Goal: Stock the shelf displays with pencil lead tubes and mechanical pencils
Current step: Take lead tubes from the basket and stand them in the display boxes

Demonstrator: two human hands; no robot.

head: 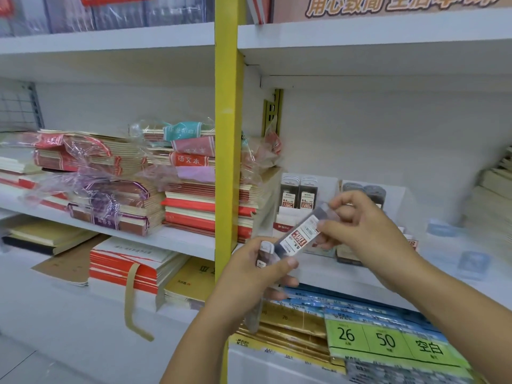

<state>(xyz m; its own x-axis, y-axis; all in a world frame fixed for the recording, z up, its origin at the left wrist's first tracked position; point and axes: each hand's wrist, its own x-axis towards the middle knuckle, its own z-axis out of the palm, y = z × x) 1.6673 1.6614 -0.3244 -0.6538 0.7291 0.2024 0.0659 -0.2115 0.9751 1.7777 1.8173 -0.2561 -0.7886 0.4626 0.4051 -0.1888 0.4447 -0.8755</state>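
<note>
My right hand (357, 231) pinches one pencil lead tube (302, 235), a clear dark tube with a white and red label, tilted in front of the shelf. My left hand (257, 275) grips a bundle of more lead tubes (264, 254), their white caps showing above my fingers. The tilted tube's lower end touches that bundle. Behind my hands a white display box (282, 220) on the middle shelf holds two upright lead tubes (297, 194). A second display (368, 187) with grey-capped tubes stands to its right, partly hidden by my right hand.
A yellow upright post (228, 134) divides the shelving. Stacks of wrapped notebooks (180, 189) fill the left bay. Below my hands lie blue and gold packs and a green card (388, 345) marked 26 and 50. Paper stacks (496, 195) stand at the far right.
</note>
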